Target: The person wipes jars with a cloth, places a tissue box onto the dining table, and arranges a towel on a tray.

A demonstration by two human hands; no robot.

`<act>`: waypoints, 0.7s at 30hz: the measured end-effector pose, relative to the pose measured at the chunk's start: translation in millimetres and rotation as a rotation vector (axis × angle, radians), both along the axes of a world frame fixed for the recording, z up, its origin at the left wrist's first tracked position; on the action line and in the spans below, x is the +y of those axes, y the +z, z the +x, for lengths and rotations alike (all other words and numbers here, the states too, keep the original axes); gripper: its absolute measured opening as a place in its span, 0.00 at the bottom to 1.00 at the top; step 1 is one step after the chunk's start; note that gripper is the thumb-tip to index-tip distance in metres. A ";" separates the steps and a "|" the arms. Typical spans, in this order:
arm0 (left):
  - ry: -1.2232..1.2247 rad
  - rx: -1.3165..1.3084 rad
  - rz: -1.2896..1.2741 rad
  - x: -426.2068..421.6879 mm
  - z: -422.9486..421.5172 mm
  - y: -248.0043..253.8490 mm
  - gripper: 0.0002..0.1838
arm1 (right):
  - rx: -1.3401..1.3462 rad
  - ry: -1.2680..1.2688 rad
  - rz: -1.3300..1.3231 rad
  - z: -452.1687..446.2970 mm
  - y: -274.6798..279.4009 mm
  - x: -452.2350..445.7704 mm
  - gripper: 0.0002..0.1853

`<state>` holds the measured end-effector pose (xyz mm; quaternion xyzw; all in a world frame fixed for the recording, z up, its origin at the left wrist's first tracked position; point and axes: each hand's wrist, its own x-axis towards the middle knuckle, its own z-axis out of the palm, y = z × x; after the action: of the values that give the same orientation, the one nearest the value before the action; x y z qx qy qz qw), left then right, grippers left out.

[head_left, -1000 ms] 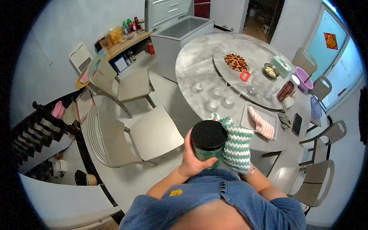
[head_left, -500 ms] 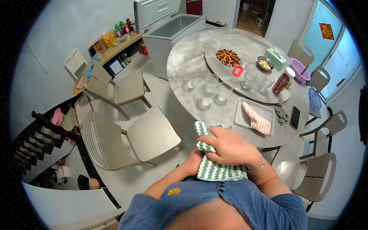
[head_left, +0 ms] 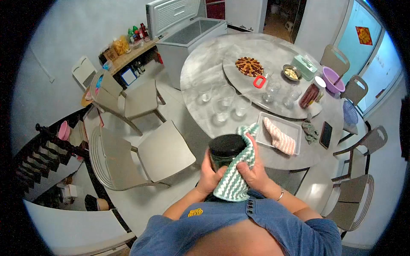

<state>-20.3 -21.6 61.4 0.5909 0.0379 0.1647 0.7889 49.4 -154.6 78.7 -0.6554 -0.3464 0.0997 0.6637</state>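
In front of my chest, my left hand (head_left: 208, 176) is wrapped around the side of a dark jar with a wide black top (head_left: 227, 146). My right hand (head_left: 255, 171) grips a green-and-white striped cloth (head_left: 235, 181) and presses it to the jar's right side. The cloth hangs over the front of the jar and hides much of its body. Both thumbs lie toward the front, near the cloth. Just beyond my right hand, a white tray (head_left: 263, 144) on the table holds a folded pink-and-white cloth (head_left: 279, 137).
The round table (head_left: 198, 64) carries several clear glasses (head_left: 223, 106), a turntable (head_left: 239, 85) with a patterned trivet (head_left: 250, 66), a phone (head_left: 326, 135), a crumpled grey-green cloth (head_left: 309, 131) and a purple basin (head_left: 333, 80). Chairs (head_left: 166, 149) stand at left and right.
The dark jar now shows upright between my hands, its black top uncovered. My right hand has moved down and the cloth from over the top to the jar's right side.
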 end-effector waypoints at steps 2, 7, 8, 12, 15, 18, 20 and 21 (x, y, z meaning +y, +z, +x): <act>0.091 -0.067 -0.085 -1.5 9.9 5.6 0.48 | 0.060 0.056 0.023 1.4 -6.8 -3.0 0.40; 0.215 -0.132 0.044 -10.5 17.5 16.9 0.51 | 0.401 0.162 0.079 11.7 -24.2 -10.6 0.33; 0.223 -0.177 0.039 -13.1 18.2 18.6 0.52 | 0.683 0.158 -0.002 15.8 -17.2 -10.3 0.25; 0.174 -0.253 0.077 -6.5 25.8 13.9 0.58 | 0.739 0.283 0.130 30.8 -53.9 -10.8 0.17; 0.099 -0.270 0.117 7.7 37.7 4.5 0.61 | 0.783 0.315 0.095 44.9 -64.3 -7.9 0.17; 0.082 -0.225 0.203 35.6 52.1 -4.6 0.61 | 0.794 0.323 0.060 68.0 -65.2 3.1 0.17; 0.060 -0.051 0.319 59.8 66.6 -0.9 0.61 | 0.777 0.313 0.035 93.0 -62.0 16.9 0.18; 0.048 0.004 0.356 72.2 75.8 1.1 0.61 | 0.761 0.306 0.020 108.4 -58.6 25.6 0.18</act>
<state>55.4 50.6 62.6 0.7203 0.0238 0.1864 0.6677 157.8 -129.0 20.1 -0.5060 -0.1705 0.4293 0.7284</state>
